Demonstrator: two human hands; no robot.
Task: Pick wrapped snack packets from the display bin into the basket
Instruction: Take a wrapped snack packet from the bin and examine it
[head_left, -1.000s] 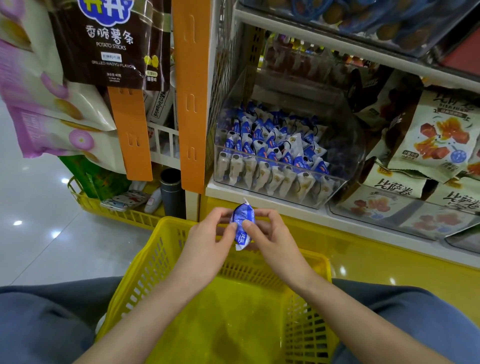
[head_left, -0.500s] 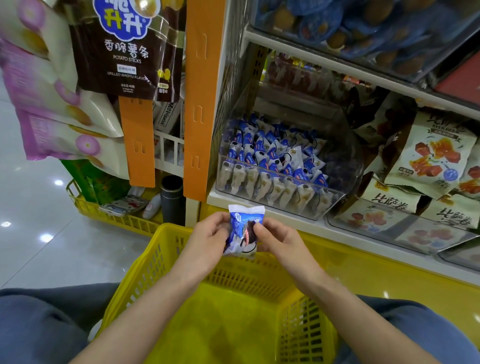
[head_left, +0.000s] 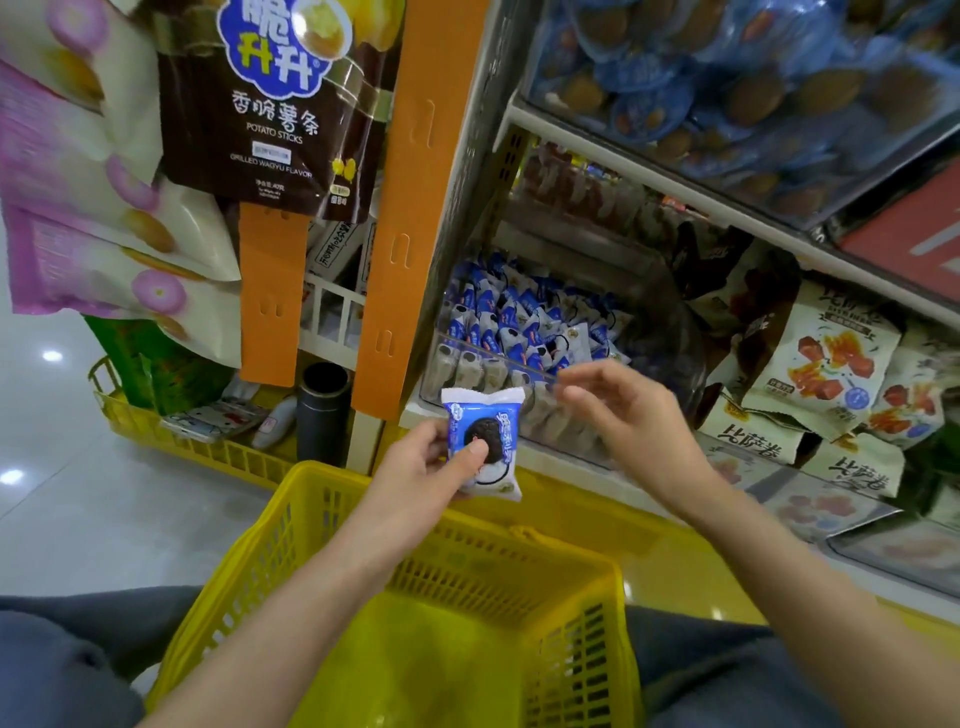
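Pinching one small blue-and-white wrapped snack packet with a dark cookie printed on the front (head_left: 483, 448), using the left hand (head_left: 415, 470): thumb pressing on the front face, fingers curling round behind. Holding it upright in the air, just above the far rim of the yellow plastic mesh basket (head_left: 587, 665), so not actually putting it inside yet.

Spreading the right hand (head_left: 626, 415) loose and open, carrying nothing, hovering just beside the packet and right in front of the clear plastic display bin (head_left: 678, 332). Seeing a whole heap of matching blue packets (head_left: 519, 317) piling up in there, plus a row standing along the low front wall.

Guessing at the next bit: lowering and letting go into the basket.

Risking a miss here, tbh. Releasing from right over that far rim could be sending it down between the basket and the yellow shelf front (head_left: 597, 514) instead of inside. Also gripping a slick wrapper around its lower half only, so possibly losing it early.

Probably reaching back into the bin with the free hand too, and maybe dragging loose neighbours over the front wall while grabbing.

Seemingly balancing the basket between grey trouser legs (head_left: 52, 665), so leaning forward could be tipping it.

Further out, just spotting a brown potato-sticks bag (head_left: 270, 119) hanging beside an orange plastic strip (head_left: 410, 208), well apart from the action.
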